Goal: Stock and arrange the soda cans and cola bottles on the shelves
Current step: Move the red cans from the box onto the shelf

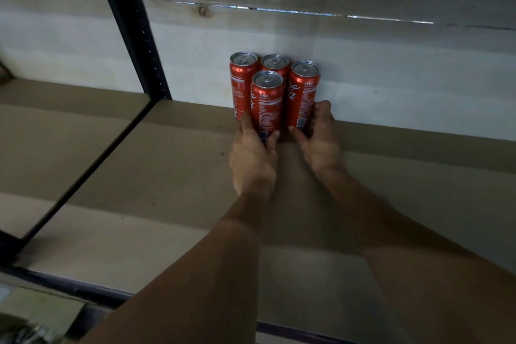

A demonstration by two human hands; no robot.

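At the far left a dark metal upright post (134, 25) rises from the corner of the brown shelf board (156, 176). Four red Coke cans stand upright in a tight cluster at the back of this board, right of the post. The left rear can (241, 78) stands against the wall. The left hand (252, 159) reaches in just below it and grips the base of the front can (266, 103), with one digit up its left side and the others curled round its lower right. Behind the front can, the rear middle can (275, 64) shows mostly its silver top. The right can (303, 92) touches its neighbours, and the right hand (321, 142) holds it low, thumb on the front and fingers wrapped round its right side. Pale plank wall (391, 64) runs on to the right
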